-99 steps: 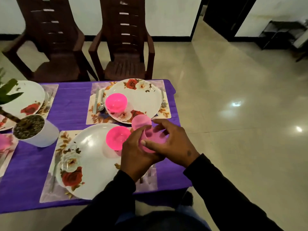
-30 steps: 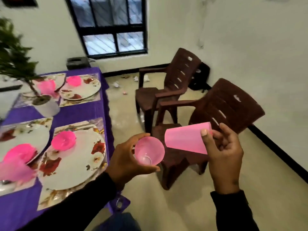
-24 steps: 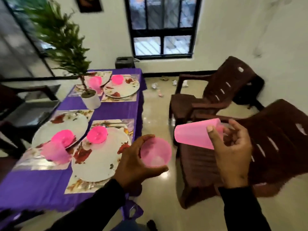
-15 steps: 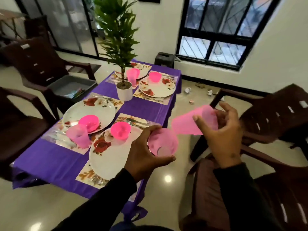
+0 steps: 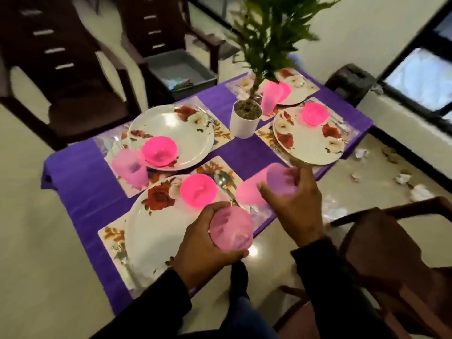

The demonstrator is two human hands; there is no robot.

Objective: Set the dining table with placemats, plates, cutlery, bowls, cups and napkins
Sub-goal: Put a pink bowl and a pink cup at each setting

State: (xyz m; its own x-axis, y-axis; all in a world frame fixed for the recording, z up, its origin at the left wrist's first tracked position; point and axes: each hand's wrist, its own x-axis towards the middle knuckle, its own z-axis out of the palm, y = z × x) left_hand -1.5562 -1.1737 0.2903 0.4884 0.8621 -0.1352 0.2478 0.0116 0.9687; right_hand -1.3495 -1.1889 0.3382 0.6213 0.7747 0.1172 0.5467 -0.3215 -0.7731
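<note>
Each hand's fingers curl round a translucent pink plastic cup: left hand (image 5: 205,243) on one cup (image 5: 231,228), right hand (image 5: 297,204) on another (image 5: 266,184), over the surface's (image 5: 80,182) near edge.

Counts: four floral plates (image 5: 171,133) (image 5: 310,140) (image 5: 156,231) (image 5: 293,92); four pink bowls (image 5: 159,150) (image 5: 198,194) (image 5: 314,115) (image 5: 285,90); four pink cups (image 5: 130,168) (image 5: 270,96) (image 5: 231,230) (image 5: 265,183), two held; one potted plant (image 5: 247,118).

The left hand (image 5: 203,243) grips a translucent pink plastic cup (image 5: 231,230), its open mouth facing the camera. The right hand (image 5: 297,204) holds a second pink plastic cup (image 5: 259,185) on its side above the purple-clothed table (image 5: 80,189), near the nearest floral white plate (image 5: 156,231) and its bright pink bowl (image 5: 198,194).
</note>
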